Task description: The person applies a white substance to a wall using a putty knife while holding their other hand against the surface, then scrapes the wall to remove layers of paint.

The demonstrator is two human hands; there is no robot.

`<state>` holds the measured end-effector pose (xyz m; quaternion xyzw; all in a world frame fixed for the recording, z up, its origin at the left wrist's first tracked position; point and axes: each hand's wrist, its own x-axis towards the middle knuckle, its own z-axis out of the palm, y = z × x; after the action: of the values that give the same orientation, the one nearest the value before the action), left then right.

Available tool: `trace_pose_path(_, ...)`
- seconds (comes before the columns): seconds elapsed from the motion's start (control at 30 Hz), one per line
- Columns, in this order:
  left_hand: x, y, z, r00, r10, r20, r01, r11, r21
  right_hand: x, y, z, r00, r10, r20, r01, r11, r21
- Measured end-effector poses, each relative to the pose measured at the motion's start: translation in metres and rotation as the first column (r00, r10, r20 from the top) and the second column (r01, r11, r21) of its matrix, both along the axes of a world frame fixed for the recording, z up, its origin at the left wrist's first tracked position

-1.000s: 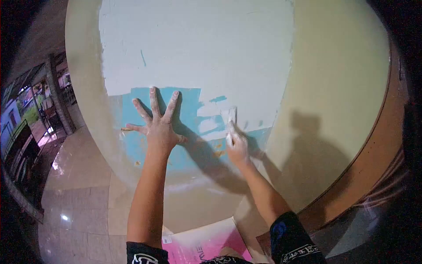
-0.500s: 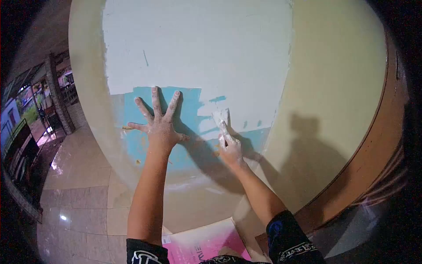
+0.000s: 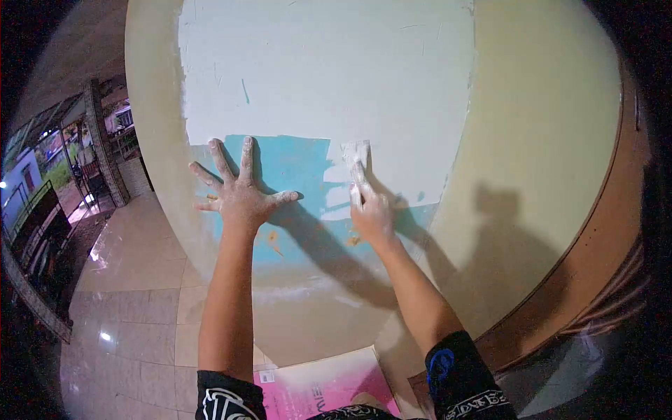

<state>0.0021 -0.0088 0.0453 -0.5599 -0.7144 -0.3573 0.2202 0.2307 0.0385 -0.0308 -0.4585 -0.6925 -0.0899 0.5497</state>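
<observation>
My left hand [image 3: 241, 199], dusted with white, lies with fingers spread on the wall, at the left part of a turquoise patch [image 3: 294, 164]. In my right hand [image 3: 372, 213] is a putty knife [image 3: 356, 151], its blade coated with white putty and pressed to the wall. Fresh white putty [image 3: 336, 199] lies in uneven strokes just left of and below the blade. Above both hands spreads a broad area of smooth white putty [image 3: 336, 70]. Bits of turquoise still show through near the right hand.
Cream wall [image 3: 539, 119] surrounds the patch. A pink and white box [image 3: 315, 392] lies on the floor below me. Glossy floor tiles [image 3: 133, 308] stretch to the left, toward a pillar [image 3: 106, 143] and metal gate [image 3: 38, 217]. A brown border [image 3: 560, 294] curves along the right.
My right hand has moved the putty knife upward over the wall, covering some turquoise marks with white. My left hand has shifted left on the wall. The view has tilted slightly.
</observation>
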Motion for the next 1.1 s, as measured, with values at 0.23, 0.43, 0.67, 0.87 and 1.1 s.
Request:
trace_pose_path(0.23, -0.002, 0.005, -0.003, 1.0, -0.015, -0.006, 0.015, 1.0, 0.011, -0.008, -0.005, -0.026, 0.994, 0.055, -0.095, -0.067, 0.99, -0.127)
trace_pose_path(0.43, -0.003, 0.004, -0.003, 0.999, -0.032, -0.003, 0.032, 0.999, 0.008, -0.01, -0.014, 0.032, 0.999, -0.007, -0.04, -0.002, 0.976, -0.217)
trace_pose_path(0.67, -0.003, 0.007, -0.003, 1.0, -0.013, -0.002, 0.013, 1.0, 0.004, -0.015, -0.005, -0.011, 0.986, 0.119, -0.12, -0.127, 0.99, -0.058)
trace_pose_path(0.87, -0.002, 0.003, -0.001, 1.0, -0.031, 0.004, 0.031, 0.999, -0.023, -0.017, -0.01, 0.022, 0.999, -0.04, -0.029, 0.033, 0.982, -0.188)
trace_pose_path(1.1, -0.007, 0.007, -0.006, 0.999, -0.054, -0.01, 0.054, 0.998, 0.04, -0.02, -0.002, -0.043, 0.995, 0.086, -0.059, -0.093, 0.988, -0.127)
